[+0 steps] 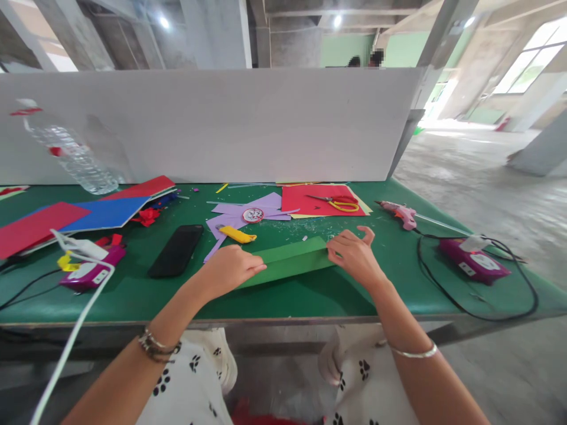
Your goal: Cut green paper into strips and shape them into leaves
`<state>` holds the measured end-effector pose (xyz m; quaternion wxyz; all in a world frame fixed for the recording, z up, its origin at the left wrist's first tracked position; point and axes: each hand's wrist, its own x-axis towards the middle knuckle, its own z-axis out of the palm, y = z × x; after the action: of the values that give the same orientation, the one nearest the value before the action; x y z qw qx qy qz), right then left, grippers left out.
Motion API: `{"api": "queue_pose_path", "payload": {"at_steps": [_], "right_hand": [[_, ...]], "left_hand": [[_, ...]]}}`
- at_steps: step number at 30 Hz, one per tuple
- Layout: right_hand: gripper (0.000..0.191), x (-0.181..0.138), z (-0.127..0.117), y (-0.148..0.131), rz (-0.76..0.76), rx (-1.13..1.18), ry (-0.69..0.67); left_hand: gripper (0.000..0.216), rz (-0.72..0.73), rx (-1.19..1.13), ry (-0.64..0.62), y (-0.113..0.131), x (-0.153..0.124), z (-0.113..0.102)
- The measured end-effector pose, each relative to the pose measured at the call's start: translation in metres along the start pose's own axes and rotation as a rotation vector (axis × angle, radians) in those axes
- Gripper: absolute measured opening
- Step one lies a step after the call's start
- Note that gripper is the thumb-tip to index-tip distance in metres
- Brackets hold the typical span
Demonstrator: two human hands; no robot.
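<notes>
A folded sheet of green paper (295,258) stretches between my two hands just above the green table, a crease running along its length. My left hand (233,268) is closed around its left end, thumb lying along the edge. At the opposite end, my right hand (352,252) pinches the corner, with one finger raised. Just behind the paper are a yellow utility knife (238,234), purple paper pieces (271,205) and a round patterned disc (253,215). Yellow-handled scissors (343,203) rest on red paper (295,202) farther back.
Left of my hands lie a black phone (177,250), a purple power strip (95,265) and blue sheets (106,213). A water bottle (73,150) leans at the back left. To the right are a pink glue gun (401,213) and another purple power strip (473,260) with looping cable.
</notes>
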<state>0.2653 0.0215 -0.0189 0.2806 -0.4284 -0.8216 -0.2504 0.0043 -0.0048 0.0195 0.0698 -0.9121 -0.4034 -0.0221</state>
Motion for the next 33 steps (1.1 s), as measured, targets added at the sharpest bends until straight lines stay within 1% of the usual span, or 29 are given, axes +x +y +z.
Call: {"api": "queue_pose_path", "payload": {"at_steps": [5,7,9,11,12,13,14,15,16,17,19,21,23,25,29,33], "right_hand": [[0.025,-0.008,-0.003,0.019,0.141,-0.077,-0.026],[0.025,-0.011,-0.004,0.025,0.230,-0.073,-0.019],[0.023,-0.012,-0.003,0.028,0.361,-0.027,0.023],[0.020,-0.010,-0.003,0.025,0.491,0.090,0.095],[0.018,-0.009,-0.003,0.023,0.530,0.176,0.127],[0.017,-0.007,-0.004,0.019,0.537,0.272,0.142],[0.018,-0.005,-0.004,0.015,0.509,0.364,0.134],[0.021,-0.003,-0.005,0.010,0.451,0.442,0.096],[0.025,-0.002,-0.005,0.006,0.371,0.503,0.027],[0.030,-0.001,-0.005,0.001,0.284,0.541,-0.068],[0.040,-0.003,-0.003,-0.006,0.148,0.552,-0.292],[0.048,-0.006,0.000,-0.010,0.099,0.514,-0.510],[0.053,-0.009,0.002,-0.012,0.100,0.459,-0.662],[0.052,-0.011,0.003,-0.012,0.095,0.413,-0.720],[0.042,-0.011,0.001,-0.008,0.104,0.318,-0.673],[0.035,-0.014,-0.004,0.007,0.169,0.298,-0.680]], "left_hand": [[0.031,-0.019,0.067,0.032,-0.019,-0.014,-0.009],[0.031,-0.034,0.122,0.079,-0.026,-0.020,-0.015],[0.030,-0.061,0.214,0.151,-0.028,-0.023,-0.019],[0.027,-0.078,0.311,0.214,-0.020,-0.022,-0.019],[0.024,-0.074,0.346,0.227,-0.012,-0.020,-0.017],[0.021,-0.072,0.369,0.231,-0.003,-0.017,-0.013],[0.017,-0.054,0.367,0.216,0.008,-0.014,-0.008],[0.017,-0.012,0.337,0.188,0.018,-0.010,-0.001],[0.019,0.017,0.295,0.157,0.027,-0.007,0.006],[0.021,0.038,0.242,0.124,0.034,-0.006,0.014],[0.027,0.030,0.096,0.061,0.042,-0.006,0.026],[0.041,-0.033,-0.055,-0.005,0.042,-0.011,0.034],[0.051,-0.119,-0.160,-0.066,0.038,-0.019,0.037],[0.053,-0.196,-0.198,-0.111,0.036,-0.026,0.038],[0.049,-0.302,-0.247,-0.152,0.037,-0.034,0.033],[0.040,-0.390,-0.360,-0.142,0.032,-0.043,0.030]]}}
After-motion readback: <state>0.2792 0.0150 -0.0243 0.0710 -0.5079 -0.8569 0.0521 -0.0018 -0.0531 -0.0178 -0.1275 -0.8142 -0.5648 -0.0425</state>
